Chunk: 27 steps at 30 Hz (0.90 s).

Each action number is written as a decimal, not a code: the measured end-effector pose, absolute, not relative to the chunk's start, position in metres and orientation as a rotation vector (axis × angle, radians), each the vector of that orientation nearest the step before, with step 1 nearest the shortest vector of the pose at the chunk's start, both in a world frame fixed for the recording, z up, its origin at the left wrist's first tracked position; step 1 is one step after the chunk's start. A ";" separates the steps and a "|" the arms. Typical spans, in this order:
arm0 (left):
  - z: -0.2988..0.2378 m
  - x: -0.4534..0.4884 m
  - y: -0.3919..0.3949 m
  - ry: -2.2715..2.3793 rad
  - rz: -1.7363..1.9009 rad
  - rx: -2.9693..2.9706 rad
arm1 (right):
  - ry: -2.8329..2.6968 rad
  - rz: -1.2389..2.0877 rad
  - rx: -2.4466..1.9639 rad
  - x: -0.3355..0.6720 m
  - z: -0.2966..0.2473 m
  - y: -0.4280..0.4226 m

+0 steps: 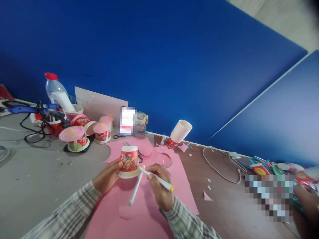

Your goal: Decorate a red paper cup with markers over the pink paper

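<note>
An upside-down red paper cup (129,162) with a colourful print is gripped at its left side by my left hand (109,176). My right hand (160,184) holds a white marker pen (161,182) with a yellow end; its tip points at the cup's lower right edge. Below the cup, a second marker (136,189) with a pale green end lies on the pink paper (149,219). Scissors (140,159) are partly hidden behind the cup. A tape ring (169,161) and a pink paper disc (146,148) rest on the sheet.
Decorated cups with pink discs (102,128) stand at left, near a blue glue gun (23,109) and a bottle (55,88). Stacked white cups (181,130) lean by the blue partition (159,66). A white cable (219,176) and paper scraps lie right; another person's hand (307,199) shows.
</note>
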<state>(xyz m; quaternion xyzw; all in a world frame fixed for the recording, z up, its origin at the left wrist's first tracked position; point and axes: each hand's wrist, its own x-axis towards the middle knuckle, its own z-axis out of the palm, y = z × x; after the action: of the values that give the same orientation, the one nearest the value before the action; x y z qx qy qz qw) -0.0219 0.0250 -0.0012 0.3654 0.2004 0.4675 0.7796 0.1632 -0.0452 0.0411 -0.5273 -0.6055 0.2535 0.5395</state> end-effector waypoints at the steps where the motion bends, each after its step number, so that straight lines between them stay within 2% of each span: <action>1: -0.002 -0.022 0.025 0.435 1.013 0.789 | -1.429 0.609 -1.258 0.163 0.042 -0.045; 27: 0.002 -0.022 0.020 0.449 0.946 0.806 | -1.387 0.622 -1.155 0.161 0.050 -0.047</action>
<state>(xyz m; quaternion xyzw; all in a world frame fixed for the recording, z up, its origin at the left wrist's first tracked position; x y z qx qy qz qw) -0.0216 0.0198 0.0022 0.3745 0.2084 0.4392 0.7895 0.1613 -0.0466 0.0500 -0.4937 -0.5930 0.2660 0.5778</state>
